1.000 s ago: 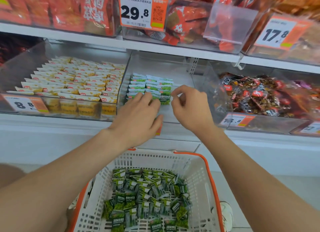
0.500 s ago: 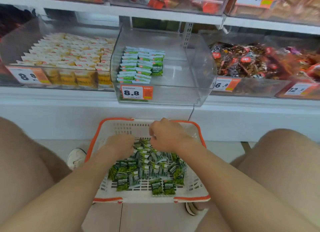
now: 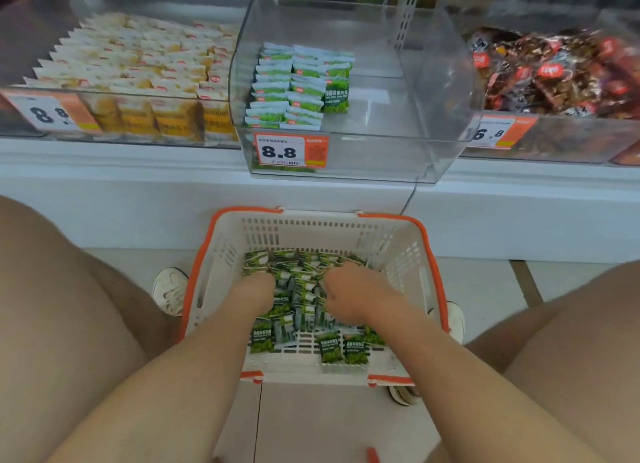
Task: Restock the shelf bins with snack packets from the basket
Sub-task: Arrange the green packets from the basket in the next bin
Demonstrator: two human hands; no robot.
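Observation:
A white basket with an orange rim [image 3: 313, 229] stands on the floor below the shelf, holding several small green snack packets [image 3: 330, 350]. Both hands are down in the pile. My left hand [image 3: 254, 291] reaches into the packets with its fingertips buried among them. My right hand [image 3: 353, 298] has its fingers curled into the heap, gripping packets. Above, a clear shelf bin [image 3: 398, 123] with an 8.8 price tag [image 3: 289, 150] holds neat rows of green packets [image 3: 294, 85] on its left side; its right half is bare.
A bin of yellow packets [image 3: 138, 82] is on the left and a bin of dark red-labelled packets [image 3: 554, 71] on the right. My knees [image 3: 52, 307] flank the basket, with white shoes [image 3: 169, 289] beside it on the tiled floor.
My hands left the shelf bin and dropped into the basket, sinking deeper into the pile in the last half second. The view tilted down toward the basket.

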